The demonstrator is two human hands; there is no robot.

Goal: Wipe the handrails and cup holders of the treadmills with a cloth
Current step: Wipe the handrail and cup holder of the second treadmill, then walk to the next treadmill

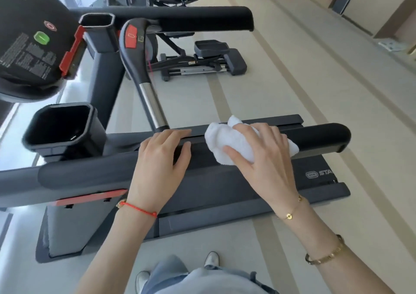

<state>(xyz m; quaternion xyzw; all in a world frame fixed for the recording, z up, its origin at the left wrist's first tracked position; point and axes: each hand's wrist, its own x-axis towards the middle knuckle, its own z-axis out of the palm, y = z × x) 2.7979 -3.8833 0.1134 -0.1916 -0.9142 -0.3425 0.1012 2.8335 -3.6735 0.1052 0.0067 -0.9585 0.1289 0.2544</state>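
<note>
I stand beside a dark treadmill whose near black handrail (319, 136) runs left to right across the view. My right hand (261, 156) grips a bunched white cloth (227, 140) and presses it on top of that rail. Just left of it, my left hand (162, 161) grips the same rail, fingers curled over the far side and thumb on the near side. A black cup holder (60, 127) sits at the rail's left end, and a second cup holder (99, 23) stands farther back by the far handrail (202, 17).
The console (27, 41) with a green button fills the upper left. A curved centre grip with a red button (131, 37) rises between the rails. Another exercise machine (202, 62) stands on the pale floor beyond. My shoes (211, 260) are close to the treadmill base.
</note>
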